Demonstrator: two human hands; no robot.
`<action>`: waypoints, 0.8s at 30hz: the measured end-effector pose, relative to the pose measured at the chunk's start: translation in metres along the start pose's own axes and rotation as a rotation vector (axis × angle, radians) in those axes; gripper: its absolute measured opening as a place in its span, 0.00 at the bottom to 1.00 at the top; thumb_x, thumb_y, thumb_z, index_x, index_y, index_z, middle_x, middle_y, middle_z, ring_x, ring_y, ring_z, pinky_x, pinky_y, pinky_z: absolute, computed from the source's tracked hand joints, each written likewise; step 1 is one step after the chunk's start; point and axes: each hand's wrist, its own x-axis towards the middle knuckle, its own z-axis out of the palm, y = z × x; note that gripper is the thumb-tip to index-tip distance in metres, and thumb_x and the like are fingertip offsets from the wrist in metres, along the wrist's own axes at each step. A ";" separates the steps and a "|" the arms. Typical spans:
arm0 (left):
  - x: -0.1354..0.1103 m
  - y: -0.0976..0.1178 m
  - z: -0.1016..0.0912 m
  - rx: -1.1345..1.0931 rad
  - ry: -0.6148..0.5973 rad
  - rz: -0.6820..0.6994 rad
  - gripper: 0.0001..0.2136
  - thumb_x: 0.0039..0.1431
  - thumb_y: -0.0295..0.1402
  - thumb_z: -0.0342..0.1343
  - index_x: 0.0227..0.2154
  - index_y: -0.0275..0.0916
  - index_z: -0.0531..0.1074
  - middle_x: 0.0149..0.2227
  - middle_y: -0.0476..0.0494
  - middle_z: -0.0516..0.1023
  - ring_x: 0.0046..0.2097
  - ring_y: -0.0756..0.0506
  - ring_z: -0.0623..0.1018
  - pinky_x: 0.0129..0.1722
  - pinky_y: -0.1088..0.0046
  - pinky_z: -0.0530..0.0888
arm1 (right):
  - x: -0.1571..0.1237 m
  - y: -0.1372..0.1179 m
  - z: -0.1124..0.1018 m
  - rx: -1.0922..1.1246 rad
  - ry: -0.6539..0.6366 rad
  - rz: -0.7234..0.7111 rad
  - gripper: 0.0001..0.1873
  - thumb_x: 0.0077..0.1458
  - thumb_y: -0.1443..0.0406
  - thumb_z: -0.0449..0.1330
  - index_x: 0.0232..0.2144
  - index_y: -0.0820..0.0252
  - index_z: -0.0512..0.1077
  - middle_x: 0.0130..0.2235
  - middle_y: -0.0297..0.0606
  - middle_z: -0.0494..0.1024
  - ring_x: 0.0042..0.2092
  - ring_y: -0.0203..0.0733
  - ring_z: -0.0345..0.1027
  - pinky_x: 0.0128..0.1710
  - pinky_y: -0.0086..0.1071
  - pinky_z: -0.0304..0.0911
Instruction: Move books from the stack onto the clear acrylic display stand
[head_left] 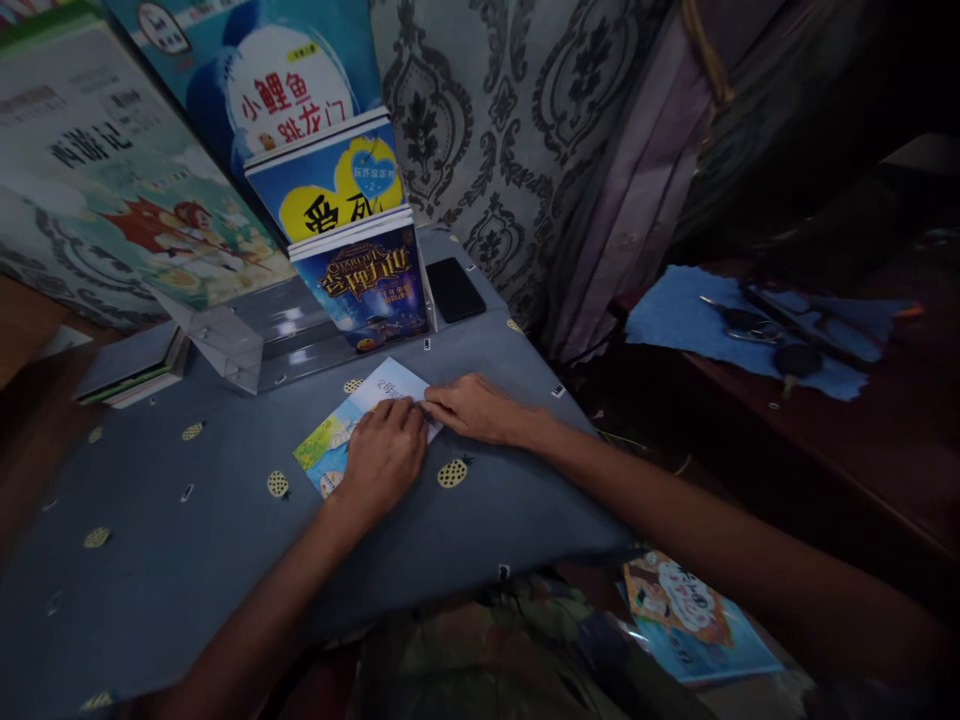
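A thin picture book (394, 380) with a pale blue top, a green and yellow patch and Chinese writing lies at an angle on the dark tablecloth. Across its lower half rests my left hand (386, 450), its fingers bent together and pressing toward the right edge. My right hand (474, 408) is closed in a pinch at that same edge, thumb and forefinger beside the left fingertips. Exactly what the fingertips grip is partly hidden by the hands.
Several upright books, including a dark blue one (367, 285), stand in a clear plastic rack (225, 345). A black phone (455, 290) lies right of it. Stacked books (131, 360) sit left. Glasses and keys rest on a blue cloth (675, 310); another book (697, 620) lies below the table edge.
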 end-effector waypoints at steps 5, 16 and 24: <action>0.018 -0.028 0.004 -0.033 -0.018 -0.061 0.17 0.71 0.32 0.47 0.58 0.36 0.70 0.61 0.33 0.73 0.61 0.37 0.72 0.57 0.56 0.70 | 0.001 0.004 -0.001 0.048 -0.021 -0.030 0.14 0.64 0.60 0.58 0.26 0.57 0.69 0.24 0.32 0.73 0.26 0.36 0.61 0.29 0.32 0.45; 0.026 -0.060 0.005 -0.001 -0.061 -0.267 0.18 0.72 0.34 0.44 0.58 0.38 0.71 0.48 0.34 0.76 0.51 0.38 0.76 0.43 0.65 0.74 | -0.003 0.017 -0.010 0.053 -0.094 -0.106 0.15 0.58 0.56 0.67 0.31 0.57 0.68 0.32 0.33 0.77 0.30 0.38 0.66 0.29 0.30 0.48; 0.022 -0.073 -0.009 0.070 -0.173 -0.399 0.16 0.72 0.37 0.43 0.45 0.35 0.74 0.46 0.33 0.78 0.44 0.37 0.81 0.39 0.66 0.73 | 0.016 0.042 -0.010 -0.051 0.017 0.023 0.05 0.64 0.61 0.62 0.38 0.56 0.74 0.39 0.39 0.81 0.37 0.43 0.72 0.33 0.32 0.53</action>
